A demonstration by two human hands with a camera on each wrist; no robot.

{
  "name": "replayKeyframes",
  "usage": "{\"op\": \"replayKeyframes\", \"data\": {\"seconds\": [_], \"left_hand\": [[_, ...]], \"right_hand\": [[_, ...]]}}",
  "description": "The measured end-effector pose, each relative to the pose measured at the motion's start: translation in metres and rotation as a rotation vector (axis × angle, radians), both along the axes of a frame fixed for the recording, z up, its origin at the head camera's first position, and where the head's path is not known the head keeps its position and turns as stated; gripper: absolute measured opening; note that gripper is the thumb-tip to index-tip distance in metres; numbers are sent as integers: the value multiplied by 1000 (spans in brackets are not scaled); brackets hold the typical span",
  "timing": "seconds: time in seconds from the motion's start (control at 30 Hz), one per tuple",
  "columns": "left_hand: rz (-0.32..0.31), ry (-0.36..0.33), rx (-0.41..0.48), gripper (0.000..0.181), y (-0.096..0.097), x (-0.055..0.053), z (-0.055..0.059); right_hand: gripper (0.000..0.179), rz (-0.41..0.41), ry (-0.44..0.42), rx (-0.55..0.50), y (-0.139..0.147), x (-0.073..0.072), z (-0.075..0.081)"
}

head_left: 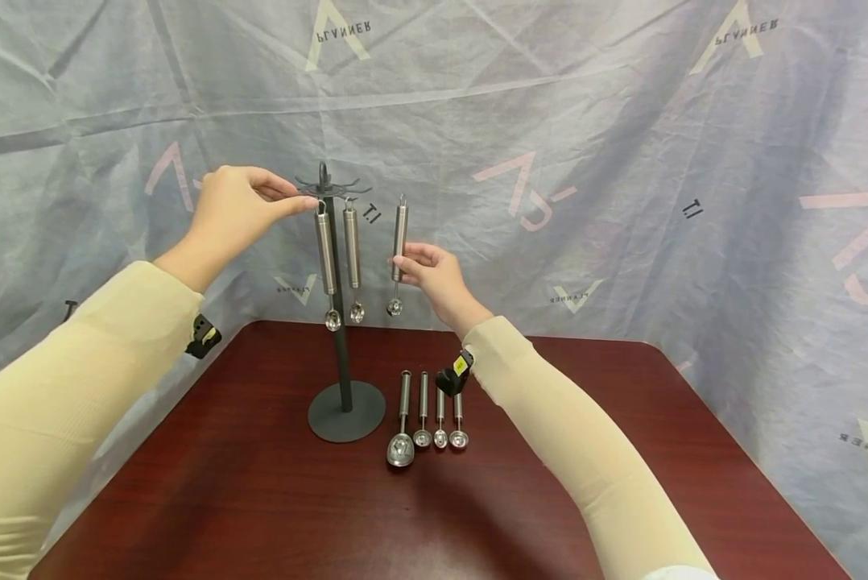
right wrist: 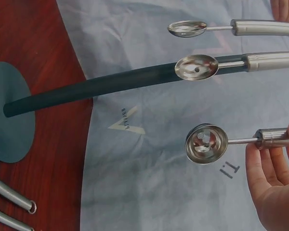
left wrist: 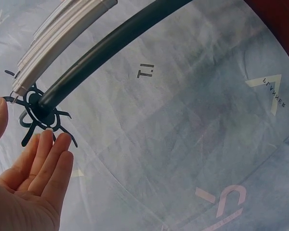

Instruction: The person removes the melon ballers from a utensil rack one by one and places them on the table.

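Note:
My right hand pinches the steel handle of a melon baller, held upright with its ring at the top and its round bowl down, right of the stand. At the dark metal hanging stand, my left hand has its thumb at a hook end and its fingertips at other hooks. Two more melon ballers hang from the hooks: one just under my left thumb, one beside it. Both have oval bowls with the handle up.
Several steel scoops lie side by side on the red-brown table, right of the stand's round base. The leftmost scoop has the biggest bowl. A grey printed cloth hangs behind the table.

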State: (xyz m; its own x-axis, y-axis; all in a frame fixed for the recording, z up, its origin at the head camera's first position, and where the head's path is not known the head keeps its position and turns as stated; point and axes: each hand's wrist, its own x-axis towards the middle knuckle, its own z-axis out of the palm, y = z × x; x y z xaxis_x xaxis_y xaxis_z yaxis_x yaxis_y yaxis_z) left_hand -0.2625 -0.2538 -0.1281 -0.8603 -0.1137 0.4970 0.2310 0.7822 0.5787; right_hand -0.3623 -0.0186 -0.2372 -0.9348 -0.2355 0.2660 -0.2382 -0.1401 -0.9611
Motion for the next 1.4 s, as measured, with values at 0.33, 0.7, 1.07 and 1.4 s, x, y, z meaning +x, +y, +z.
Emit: {"op": "replayKeyframes", "data": {"seconds": [0.33, 0.7, 1.07, 1.4], "left_hand": [[-19, -64, -72, 81, -6, -8, 1], [-86, -102, -108, 76, -16, -11, 3], [-144, -72, -216, 50, -25, -17, 2], [-115, -16, -173, 50, -24, -20, -1]], "right_hand": [[34, -28, -29, 10, 8, -4, -12], [32, -37, -52, 26, 19, -8, -27], [32, -55, -72, 12, 32, -11, -41], [34, -92, -126, 77, 53, -16, -56]]}}
